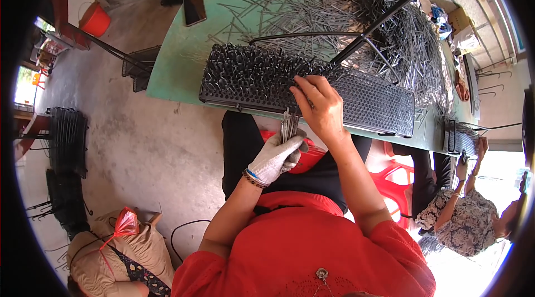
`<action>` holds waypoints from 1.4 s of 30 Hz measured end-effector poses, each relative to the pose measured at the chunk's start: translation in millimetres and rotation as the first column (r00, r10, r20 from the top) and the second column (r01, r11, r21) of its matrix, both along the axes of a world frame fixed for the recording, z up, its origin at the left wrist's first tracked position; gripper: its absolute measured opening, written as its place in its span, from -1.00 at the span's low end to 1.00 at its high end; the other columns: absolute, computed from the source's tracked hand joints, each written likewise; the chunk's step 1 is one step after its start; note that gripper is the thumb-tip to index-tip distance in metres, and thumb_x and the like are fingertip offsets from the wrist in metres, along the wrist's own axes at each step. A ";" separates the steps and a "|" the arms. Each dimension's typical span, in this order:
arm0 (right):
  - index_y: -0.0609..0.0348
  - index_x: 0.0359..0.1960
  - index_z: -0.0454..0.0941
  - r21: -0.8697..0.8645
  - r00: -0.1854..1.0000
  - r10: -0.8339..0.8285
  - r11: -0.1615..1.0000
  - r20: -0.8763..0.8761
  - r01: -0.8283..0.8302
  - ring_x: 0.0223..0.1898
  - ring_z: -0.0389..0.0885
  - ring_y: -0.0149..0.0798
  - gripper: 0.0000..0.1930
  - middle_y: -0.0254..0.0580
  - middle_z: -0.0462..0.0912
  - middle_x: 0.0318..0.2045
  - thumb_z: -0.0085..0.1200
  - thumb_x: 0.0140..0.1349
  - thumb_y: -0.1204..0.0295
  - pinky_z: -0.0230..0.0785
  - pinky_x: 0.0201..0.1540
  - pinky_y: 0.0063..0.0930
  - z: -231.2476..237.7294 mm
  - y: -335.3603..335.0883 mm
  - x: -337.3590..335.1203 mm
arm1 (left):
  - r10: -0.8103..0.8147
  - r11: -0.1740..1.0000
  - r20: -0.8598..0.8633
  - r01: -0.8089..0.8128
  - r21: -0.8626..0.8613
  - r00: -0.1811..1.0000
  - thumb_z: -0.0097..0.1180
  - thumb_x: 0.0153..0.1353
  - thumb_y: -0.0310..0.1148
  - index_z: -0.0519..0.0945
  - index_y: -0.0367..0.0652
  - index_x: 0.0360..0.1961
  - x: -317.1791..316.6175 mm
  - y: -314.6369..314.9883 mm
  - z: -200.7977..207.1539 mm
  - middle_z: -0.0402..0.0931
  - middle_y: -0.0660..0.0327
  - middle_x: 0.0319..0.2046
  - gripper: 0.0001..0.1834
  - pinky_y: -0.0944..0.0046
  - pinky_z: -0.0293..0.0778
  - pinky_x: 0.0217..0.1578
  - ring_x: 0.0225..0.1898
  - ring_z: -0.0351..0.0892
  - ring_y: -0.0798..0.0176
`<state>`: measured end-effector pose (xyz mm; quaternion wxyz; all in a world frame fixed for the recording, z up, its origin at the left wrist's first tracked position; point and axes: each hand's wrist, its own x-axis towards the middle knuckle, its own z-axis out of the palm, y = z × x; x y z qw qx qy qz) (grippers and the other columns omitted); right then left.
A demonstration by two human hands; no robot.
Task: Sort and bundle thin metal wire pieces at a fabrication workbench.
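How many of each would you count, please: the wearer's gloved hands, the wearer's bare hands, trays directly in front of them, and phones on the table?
Gloved left hand: 1
Bare right hand: 1
Tray: 1
Phone: 1
Total: 4

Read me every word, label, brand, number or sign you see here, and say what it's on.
No text can be read.
Black perforated block: no lettering visible.
Dark phone on the table: no lettering visible.
Cardboard box, right: too small and blurred to tell.
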<state>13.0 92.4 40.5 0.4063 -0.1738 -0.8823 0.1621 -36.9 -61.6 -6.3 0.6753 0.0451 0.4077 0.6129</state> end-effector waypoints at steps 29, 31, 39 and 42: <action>0.24 -0.30 0.60 -0.490 0.981 -0.151 0.869 -0.124 0.072 -0.59 0.40 -0.62 -0.88 -0.40 0.59 -0.57 0.20 0.23 0.44 0.27 -0.54 -0.68 5.1 10.7 12.5 | 0.001 1.000 0.008 -0.001 -0.007 1.000 -0.02 0.37 -0.31 0.44 -0.18 -0.08 5.6 8.2 4.5 0.54 0.27 -0.41 -0.79 0.54 0.22 -0.68 -0.61 0.36 0.56; 0.24 -0.31 0.61 -0.512 0.979 -0.162 0.855 -0.124 0.076 -0.59 0.40 -0.62 -0.88 -0.39 0.58 -0.58 0.21 0.23 0.44 0.28 -0.53 -0.68 5.2 9.1 10.4 | -0.006 1.000 -0.012 0.006 -0.011 1.000 -0.02 0.37 -0.30 0.44 -0.17 -0.07 5.2 6.9 0.6 0.55 0.27 -0.40 -0.80 0.53 0.24 -0.68 -0.60 0.37 0.55; 0.23 -0.32 0.61 -0.346 0.991 -0.082 0.937 -0.102 0.042 -0.55 0.53 -0.47 -0.91 -0.23 0.63 -0.46 0.24 0.15 0.53 0.37 -0.50 -0.60 -3.7 5.5 7.3 | 0.042 0.999 0.005 -0.042 -0.013 0.999 0.01 0.36 -0.26 0.46 -0.13 -0.06 7.7 6.2 10.1 0.56 0.32 -0.41 -0.77 0.57 0.31 -0.66 -0.57 0.47 0.56; 0.23 -0.33 0.61 -0.165 0.997 -0.014 0.986 -0.081 0.000 -0.53 0.59 -0.33 -0.89 -0.16 0.63 -0.39 0.26 0.10 0.55 0.42 -0.50 -0.52 -6.1 4.4 6.1 | 0.023 0.999 -0.032 -0.022 0.030 0.999 0.03 0.35 -0.26 0.46 -0.13 -0.05 6.3 3.5 3.5 0.56 0.33 -0.42 -0.77 0.58 0.26 -0.67 -0.58 0.44 0.58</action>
